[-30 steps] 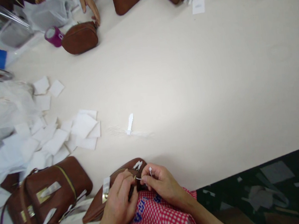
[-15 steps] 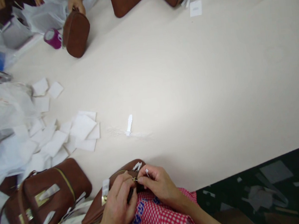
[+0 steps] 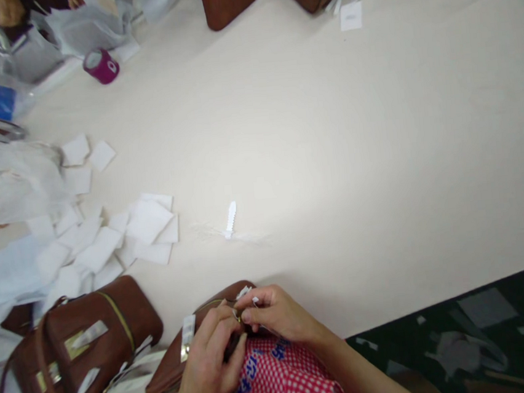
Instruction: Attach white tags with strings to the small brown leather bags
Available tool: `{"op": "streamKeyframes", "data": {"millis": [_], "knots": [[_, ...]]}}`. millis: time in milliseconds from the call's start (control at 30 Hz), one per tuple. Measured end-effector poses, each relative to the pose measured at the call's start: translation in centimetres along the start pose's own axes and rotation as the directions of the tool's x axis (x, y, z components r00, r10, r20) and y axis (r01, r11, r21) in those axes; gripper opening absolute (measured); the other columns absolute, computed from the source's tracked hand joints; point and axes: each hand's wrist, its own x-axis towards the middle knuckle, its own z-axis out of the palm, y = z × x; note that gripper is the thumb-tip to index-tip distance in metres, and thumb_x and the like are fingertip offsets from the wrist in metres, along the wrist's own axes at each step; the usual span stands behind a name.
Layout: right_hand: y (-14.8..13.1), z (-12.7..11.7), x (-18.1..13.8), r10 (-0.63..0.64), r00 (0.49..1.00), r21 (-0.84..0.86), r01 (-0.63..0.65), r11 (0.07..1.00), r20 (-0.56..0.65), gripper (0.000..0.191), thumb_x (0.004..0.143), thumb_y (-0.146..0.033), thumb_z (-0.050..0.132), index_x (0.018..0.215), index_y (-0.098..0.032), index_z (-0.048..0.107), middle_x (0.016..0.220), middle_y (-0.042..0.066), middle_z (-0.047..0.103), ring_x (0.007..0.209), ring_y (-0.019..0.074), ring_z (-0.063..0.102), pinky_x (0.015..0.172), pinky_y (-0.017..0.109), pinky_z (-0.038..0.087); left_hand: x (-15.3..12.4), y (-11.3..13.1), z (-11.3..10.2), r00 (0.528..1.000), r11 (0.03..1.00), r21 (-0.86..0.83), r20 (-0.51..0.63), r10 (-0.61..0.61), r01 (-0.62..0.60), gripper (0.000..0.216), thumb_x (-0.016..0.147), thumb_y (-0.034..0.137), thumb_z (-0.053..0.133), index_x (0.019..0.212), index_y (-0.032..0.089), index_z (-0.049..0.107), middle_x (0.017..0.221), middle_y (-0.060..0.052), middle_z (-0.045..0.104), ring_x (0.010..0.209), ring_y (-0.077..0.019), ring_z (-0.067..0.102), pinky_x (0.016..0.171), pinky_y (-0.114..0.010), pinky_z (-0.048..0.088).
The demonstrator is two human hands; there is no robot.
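Observation:
A brown handbag (image 3: 167, 367) with a zip and a clasp wrapped in white lies tilted at the table's near edge, against a red checked apron. My left hand (image 3: 212, 352) is closed on its top edge, fingertips at the small metal part by the zip. My right hand (image 3: 277, 312) pinches a thin white tag string (image 3: 255, 299) at the same spot; the fingers partly hide where it meets the metal. Beyond my hands, a bundle of clear strings with a white toothed strip (image 3: 230, 221) lies on the table.
To the left lie a second brown handbag (image 3: 141, 313), a scattered pile of white cards (image 3: 148, 223) and plastic wrapping (image 3: 10, 183). A purple tape roll (image 3: 101, 67) and more brown bags (image 3: 231, 1) stand at the far side. Scraps litter the dark floor at right.
Another person's hand and the brown bag it held beside the purple roll have gone from view. My right fingers have moved in closer to my left fingertips at the zip.

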Motion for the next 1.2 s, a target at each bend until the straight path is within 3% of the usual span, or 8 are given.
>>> {"op": "streamKeyframes", "data": {"millis": [167, 400, 633, 800, 900, 1033, 1200], "knots": [[-0.8, 0.0, 0.2, 0.029, 1.0, -0.052, -0.029, 0.998, 0.011, 0.022, 0.071, -0.028, 0.063, 0.086, -0.015, 0.073, 0.06, -0.003, 0.059, 0.058, 0.0093, 0.052, 0.06, 0.025, 0.038, -0.7, -0.4, 0.2, 1.0, 1.0, 0.005, -0.01, -0.027, 0.027, 0.016, 0.088, 0.007, 0.051, 0.093, 0.02, 0.058, 0.095, -0.003, 0.064, 0.098, -0.0104, 0.06, 0.1, -0.02, 0.047], [-1.6, 0.8, 0.1, 0.017, 1.0, -0.147, -0.021, 0.989, -0.026, 0.019, 0.076, -0.032, 0.058, 0.07, -0.016, 0.065, 0.056, -0.003, 0.059, 0.055, 0.0099, 0.053, 0.061, 0.025, 0.042, -1.2, -0.6, 0.2, 0.999, 0.998, 0.057, -0.016, 0.03, -0.029, 0.019, 0.088, 0.007, 0.05, 0.101, 0.018, 0.06, 0.103, -0.008, 0.066, 0.106, -0.0145, 0.06, 0.102, -0.026, 0.049], [-0.8, 1.4, 0.1, -0.101, 0.992, -0.205, 0.084, 0.975, -0.075, 0.014, 0.078, -0.029, 0.057, 0.076, -0.017, 0.063, 0.061, -0.004, 0.056, 0.056, 0.0103, 0.052, 0.059, 0.025, 0.041, -1.0, -0.3, 0.2, 0.999, 1.0, 0.009, -0.054, 0.007, -0.007, 0.019, 0.087, 0.006, 0.05, 0.097, 0.018, 0.06, 0.098, -0.005, 0.066, 0.1, -0.0114, 0.062, 0.098, -0.018, 0.049], [-0.6, 1.9, -0.1, -0.266, 0.956, -0.418, 0.191, 0.888, -0.127, 0.016, 0.084, -0.027, 0.051, 0.074, -0.02, 0.06, 0.066, -0.004, 0.057, 0.065, 0.0118, 0.052, 0.065, 0.026, 0.041, -1.2, -0.3, 0.4, 0.998, 1.0, -0.016, -0.063, -0.022, 0.021, 0.02, 0.085, 0.006, 0.051, 0.097, 0.019, 0.061, 0.098, -0.006, 0.067, 0.098, -0.0141, 0.063, 0.09, -0.022, 0.053], [-1.0, 2.0, -0.5, -0.317, 0.932, -0.404, 0.226, 0.886, -0.175, 0.017, 0.085, -0.032, 0.053, 0.075, -0.02, 0.06, 0.072, -0.002, 0.057, 0.072, 0.0135, 0.051, 0.069, 0.027, 0.04, -1.0, 0.1, -0.2, 0.99, 0.984, -0.124, -0.029, -0.136, 0.132, 0.014, 0.086, 0.013, 0.053, 0.096, 0.019, 0.059, 0.094, -0.006, 0.066, 0.089, -0.0159, 0.064, 0.077, -0.025, 0.055], [-1.7, 1.8, -1.2, -0.238, 0.95, -0.217, 0.193, 0.957, -0.202, 0.027, 0.08, -0.046, 0.061, 0.075, -0.02, 0.059, 0.064, -0.004, 0.049, 0.061, 0.0118, 0.042, 0.062, 0.027, 0.036, -0.2, 0.9, -0.8, 0.931, 0.883, -0.294, 0.117, -0.346, 0.365, 0.015, 0.091, 0.025, 0.049, 0.1, 0.022, 0.061, 0.093, -0.003, 0.069, 0.085, -0.0156, 0.064, 0.077, -0.027, 0.052], [-1.0, 1.9, -1.4, -0.209, 0.952, -0.166, 0.174, 0.971, -0.222, 0.04, 0.073, -0.057, 0.067, 0.074, -0.019, 0.058, 0.056, -0.007, 0.041, 0.051, 0.0088, 0.031, 0.051, 0.026, 0.026, 0.5, 1.2, 0.2, 0.843, 0.763, -0.364, 0.167, -0.512, 0.535, 0.02, 0.09, 0.029, 0.05, 0.076, 0.021, 0.062, 0.072, 0.002, 0.064, 0.071, -0.0145, 0.058, 0.07, -0.025, 0.045]]}}
